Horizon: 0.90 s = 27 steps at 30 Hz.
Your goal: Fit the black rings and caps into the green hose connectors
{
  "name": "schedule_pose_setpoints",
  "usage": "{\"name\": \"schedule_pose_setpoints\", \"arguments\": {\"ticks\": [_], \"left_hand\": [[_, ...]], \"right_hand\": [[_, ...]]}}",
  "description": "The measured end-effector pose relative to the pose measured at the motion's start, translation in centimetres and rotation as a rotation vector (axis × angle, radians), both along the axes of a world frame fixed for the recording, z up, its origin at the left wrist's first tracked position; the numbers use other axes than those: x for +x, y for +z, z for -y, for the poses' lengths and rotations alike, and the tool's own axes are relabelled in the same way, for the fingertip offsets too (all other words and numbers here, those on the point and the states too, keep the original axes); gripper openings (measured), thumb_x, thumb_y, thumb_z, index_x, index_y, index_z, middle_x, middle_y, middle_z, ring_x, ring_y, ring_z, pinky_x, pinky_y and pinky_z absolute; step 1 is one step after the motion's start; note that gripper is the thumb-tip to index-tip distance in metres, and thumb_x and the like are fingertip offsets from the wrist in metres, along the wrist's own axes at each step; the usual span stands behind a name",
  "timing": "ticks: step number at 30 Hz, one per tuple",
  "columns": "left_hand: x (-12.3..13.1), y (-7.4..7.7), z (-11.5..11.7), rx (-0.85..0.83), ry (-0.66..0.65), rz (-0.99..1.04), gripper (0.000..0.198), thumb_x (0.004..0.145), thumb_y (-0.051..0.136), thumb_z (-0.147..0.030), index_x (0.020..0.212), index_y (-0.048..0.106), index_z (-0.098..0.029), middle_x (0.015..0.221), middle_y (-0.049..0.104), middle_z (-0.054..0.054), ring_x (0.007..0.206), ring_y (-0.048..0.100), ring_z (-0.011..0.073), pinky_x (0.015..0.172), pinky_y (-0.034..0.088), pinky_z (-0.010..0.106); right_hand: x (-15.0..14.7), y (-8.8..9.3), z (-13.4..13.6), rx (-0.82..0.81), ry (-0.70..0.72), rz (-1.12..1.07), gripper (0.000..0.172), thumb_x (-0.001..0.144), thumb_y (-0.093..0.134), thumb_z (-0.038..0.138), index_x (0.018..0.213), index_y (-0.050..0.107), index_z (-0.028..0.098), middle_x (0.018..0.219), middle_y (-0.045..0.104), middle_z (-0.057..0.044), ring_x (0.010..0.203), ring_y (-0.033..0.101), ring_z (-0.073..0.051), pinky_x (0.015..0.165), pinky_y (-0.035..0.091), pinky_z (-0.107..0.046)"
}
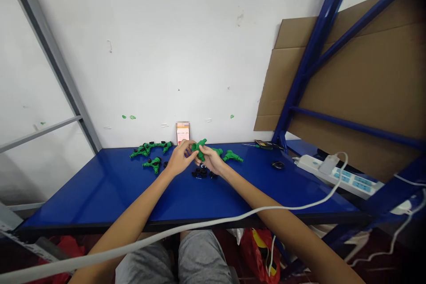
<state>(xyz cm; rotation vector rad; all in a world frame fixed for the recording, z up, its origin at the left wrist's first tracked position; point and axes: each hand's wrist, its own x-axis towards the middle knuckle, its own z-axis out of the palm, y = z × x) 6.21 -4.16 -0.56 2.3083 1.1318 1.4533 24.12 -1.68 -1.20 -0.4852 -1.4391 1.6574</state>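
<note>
A green branched plastic hose connector (200,146) is held up over the blue tabletop, between both hands. My right hand (213,160) grips it from the right, with the thumb on its body. My left hand (180,158) closes thumb and fingers around its left end; any small part in that pinch is hidden. Below the hands lie several small black parts (200,172). Two more green connectors, one partly covered by my right hand (233,156), lie to the right. On the left is a group of green connectors with black parts (153,164).
A phone with a timer display (183,133) leans on the white wall. Rightward are a black computer mouse (278,165), a thin tool beside a dark flat item (264,144), and a white power strip (339,175). A white cable (246,215) crosses in front of my forearms.
</note>
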Motion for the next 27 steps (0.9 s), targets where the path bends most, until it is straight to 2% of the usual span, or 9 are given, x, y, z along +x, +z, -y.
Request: {"name": "schedule_pose_setpoints", "arguments": {"ticks": [3, 6, 11, 14, 18, 24, 27], "left_hand": [[0.2, 0.1, 0.4, 0.072, 0.029, -0.061, 0.03, 0.099, 0.066, -0.041, 0.123, 0.066, -0.023, 0.101, 0.064, 0.006, 0.081, 0.06, 0.018, 0.079, 0.054, 0.031], [0.2, -0.1, 0.3, 0.09, 0.03, -0.09, 0.028, 0.099, 0.067, -0.041, 0.12, 0.066, -0.024, 0.096, 0.063, 0.004, 0.078, 0.058, 0.0178, 0.076, 0.052, 0.031], [-0.4, -0.3, -0.5, 0.057, 0.002, -0.067, 0.026, 0.095, 0.07, -0.038, 0.116, 0.066, -0.022, 0.096, 0.065, 0.003, 0.079, 0.06, 0.0167, 0.075, 0.051, 0.029], [-1.4, -0.3, -1.1, -0.066, 0.018, -0.027, 0.022, 0.094, 0.067, -0.034, 0.112, 0.062, -0.021, 0.094, 0.067, 0.002, 0.079, 0.062, 0.0158, 0.074, 0.051, 0.028], [-2.7, -0.3, -1.8, -0.215, -0.066, -0.039, 0.024, 0.092, 0.067, -0.037, 0.109, 0.058, -0.022, 0.091, 0.067, 0.001, 0.081, 0.064, 0.0163, 0.075, 0.052, 0.028], [-2.6, -1.2, -2.0, -0.285, -0.091, -0.132, 0.059, 0.083, 0.079, -0.04, 0.129, 0.049, -0.021, 0.113, 0.066, 0.008, 0.08, 0.064, 0.0173, 0.072, 0.053, 0.031], [-2.3, -1.3, -1.8, -0.34, -0.18, -0.259, 0.048, 0.085, 0.078, -0.045, 0.12, 0.058, -0.02, 0.102, 0.067, 0.006, 0.083, 0.063, 0.0193, 0.076, 0.052, 0.032]], "right_hand": [[-0.6, 0.3, 0.6, -0.053, -0.049, -0.007, 0.049, 0.089, 0.066, 0.07, 0.084, 0.055, 0.023, 0.064, 0.046, 0.004, 0.049, 0.036, -0.011, 0.048, 0.036, -0.026], [-0.8, 0.0, 0.3, -0.097, -0.092, 0.049, 0.054, 0.086, 0.065, 0.075, 0.082, 0.052, 0.023, 0.06, 0.042, 0.006, 0.045, 0.026, -0.008, 0.044, 0.023, -0.024], [-0.8, -0.9, -0.4, -0.096, -0.073, 0.098, 0.057, 0.084, 0.064, 0.077, 0.081, 0.049, 0.023, 0.06, 0.046, 0.005, 0.043, 0.023, -0.007, 0.041, 0.017, -0.022], [-0.9, -1.4, -0.5, -0.069, -0.033, 0.143, 0.054, 0.085, 0.065, 0.075, 0.086, 0.048, 0.024, 0.06, 0.047, 0.007, 0.041, 0.019, -0.006, 0.039, 0.012, -0.02], [-1.0, -2.1, -0.9, -0.012, -0.059, 0.223, 0.053, 0.085, 0.069, 0.073, 0.092, 0.045, 0.026, 0.06, 0.045, 0.01, 0.04, 0.021, -0.005, 0.039, 0.012, -0.018], [-0.5, -2.1, -1.9, 0.046, -0.242, 0.228, 0.059, 0.083, 0.066, 0.079, 0.088, 0.043, 0.025, 0.06, 0.044, 0.009, 0.041, 0.025, -0.005, 0.04, 0.014, -0.018], [0.3, -1.6, -2.5, 0.079, -0.339, 0.183, 0.06, 0.082, 0.066, 0.081, 0.087, 0.042, 0.025, 0.061, 0.044, 0.009, 0.042, 0.025, -0.005, 0.04, 0.015, -0.019]]}}
